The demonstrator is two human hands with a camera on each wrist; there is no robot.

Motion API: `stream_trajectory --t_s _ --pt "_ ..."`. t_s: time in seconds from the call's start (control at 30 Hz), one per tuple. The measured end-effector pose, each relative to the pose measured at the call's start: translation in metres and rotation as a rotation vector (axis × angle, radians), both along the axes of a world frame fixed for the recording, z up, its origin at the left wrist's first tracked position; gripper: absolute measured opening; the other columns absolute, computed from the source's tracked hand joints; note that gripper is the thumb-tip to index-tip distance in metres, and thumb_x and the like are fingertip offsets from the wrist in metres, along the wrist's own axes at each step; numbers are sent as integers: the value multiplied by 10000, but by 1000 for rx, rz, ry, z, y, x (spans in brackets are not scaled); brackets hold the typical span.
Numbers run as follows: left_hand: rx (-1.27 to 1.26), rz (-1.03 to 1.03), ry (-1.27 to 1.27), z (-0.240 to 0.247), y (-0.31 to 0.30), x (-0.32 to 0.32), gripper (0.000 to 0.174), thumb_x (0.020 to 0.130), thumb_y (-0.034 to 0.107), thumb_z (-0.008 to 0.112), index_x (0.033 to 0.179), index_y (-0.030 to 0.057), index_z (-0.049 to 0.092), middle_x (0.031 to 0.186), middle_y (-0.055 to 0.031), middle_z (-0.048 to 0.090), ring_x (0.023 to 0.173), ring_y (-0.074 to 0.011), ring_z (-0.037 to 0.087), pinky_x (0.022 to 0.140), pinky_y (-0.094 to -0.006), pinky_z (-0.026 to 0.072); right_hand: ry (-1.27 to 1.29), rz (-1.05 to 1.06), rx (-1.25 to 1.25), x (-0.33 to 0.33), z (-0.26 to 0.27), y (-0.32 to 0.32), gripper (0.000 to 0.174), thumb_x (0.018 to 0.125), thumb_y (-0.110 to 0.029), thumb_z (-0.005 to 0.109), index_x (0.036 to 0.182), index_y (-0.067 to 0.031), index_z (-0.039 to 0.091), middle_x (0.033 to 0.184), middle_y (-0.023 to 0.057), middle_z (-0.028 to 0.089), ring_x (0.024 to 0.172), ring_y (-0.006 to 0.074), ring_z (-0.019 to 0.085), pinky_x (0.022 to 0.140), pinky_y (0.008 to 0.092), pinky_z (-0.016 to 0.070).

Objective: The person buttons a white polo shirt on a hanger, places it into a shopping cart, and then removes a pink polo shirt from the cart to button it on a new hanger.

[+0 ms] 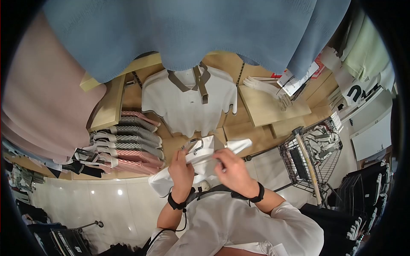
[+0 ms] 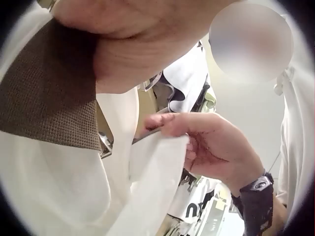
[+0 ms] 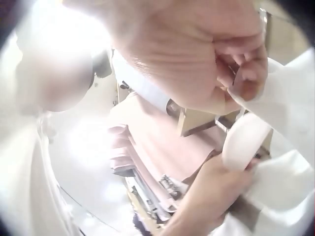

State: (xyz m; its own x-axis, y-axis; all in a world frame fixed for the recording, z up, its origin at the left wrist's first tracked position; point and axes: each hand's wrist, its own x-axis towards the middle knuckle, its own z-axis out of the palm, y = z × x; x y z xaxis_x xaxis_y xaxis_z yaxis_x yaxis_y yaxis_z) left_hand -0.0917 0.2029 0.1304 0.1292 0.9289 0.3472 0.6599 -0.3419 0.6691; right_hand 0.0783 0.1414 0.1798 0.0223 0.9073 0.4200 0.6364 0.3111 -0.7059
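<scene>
A white polo shirt with a brown collar is held up between both hands at waist height. My left hand grips a white hanger by the shirt's neck; the palm hides most of its fingers in the left wrist view. The hanger's metal hook rises beside those fingers. Across from it, my right hand pinches the shirt's edge between curled fingers and thumb, as the left wrist view shows. The white cloth hangs below both hands.
Ahead hangs another white polo on display. Striped shirts hang in a row at left. Blue garments drape overhead. A wooden shelf carries white hangers. To the right stands a wire cart with striped clothing inside.
</scene>
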Motion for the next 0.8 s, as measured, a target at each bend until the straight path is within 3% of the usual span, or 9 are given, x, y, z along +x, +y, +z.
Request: stream_trajectory --t_s 0.13,0.17,0.23,0.27,0.33,0.43,0.6,0.73,0.8 --pt "-9 58 -68 10 10 -19 319 659 -121 539 947 6 589 947 -170 632 893 -358 621 733 -394 493 278 195 -191 18 35 0 427 780 -68 724 1177 -21 573 1110 91 573 668 145 566 583 271 473" --pt "-28 58 -153 16 14 -30 305 660 -123 535 931 4 595 931 -164 639 883 -344 630 739 -380 495 245 98 -217 35 29 -1 493 765 -119 771 1206 -31 568 1111 93 587 677 129 567 585 257 474" --pt "-49 65 -239 27 13 -40 293 662 -125 531 916 3 601 915 -159 645 872 -330 638 744 -367 498 -38 -141 -161 58 36 1 515 750 -165 791 1195 -25 572 1129 109 589 738 165 596 677 302 494" --pt "21 11 -247 33 12 -40 301 658 -127 526 918 5 603 926 -153 649 866 -317 644 746 -358 501 -43 -136 -160 65 32 4 515 750 -165 791 1195 -25 572 1129 109 589 738 165 596 677 302 494" --pt "69 -24 -194 35 7 -34 329 635 -140 523 916 12 601 939 -133 655 857 -303 649 746 -338 503 -465 69 80 74 11 13 527 724 -216 806 1157 -10 588 1089 137 608 834 249 613 797 372 477" --pt "188 -221 -203 43 2 -16 350 620 -111 589 932 46 609 933 -103 645 832 -326 626 694 -373 507 -359 138 -153 63 -12 19 520 684 -259 811 1102 -16 618 983 138 634 930 323 597 920 439 413" --pt "156 -307 41 53 3 -6 412 673 40 677 1072 62 577 1082 -96 599 977 -306 570 834 -410 456 -135 53 -110 43 -16 13 381 723 -159 799 1029 -2 636 826 149 641 714 318 627 632 379 506" --pt "167 -239 135 37 22 -28 499 688 137 759 1149 64 585 1038 -121 620 952 -323 585 841 -404 459 102 -212 -243 56 -13 19 428 726 -198 835 1048 5 638 895 134 695 786 169 653 710 293 511" --pt "144 -241 71 30 28 -33 487 695 138 758 1145 61 588 1031 -124 625 943 -327 587 837 -402 460 70 -200 -184 60 -11 26 424 730 -208 830 1036 9 633 850 152 690 742 201 662 683 306 516"
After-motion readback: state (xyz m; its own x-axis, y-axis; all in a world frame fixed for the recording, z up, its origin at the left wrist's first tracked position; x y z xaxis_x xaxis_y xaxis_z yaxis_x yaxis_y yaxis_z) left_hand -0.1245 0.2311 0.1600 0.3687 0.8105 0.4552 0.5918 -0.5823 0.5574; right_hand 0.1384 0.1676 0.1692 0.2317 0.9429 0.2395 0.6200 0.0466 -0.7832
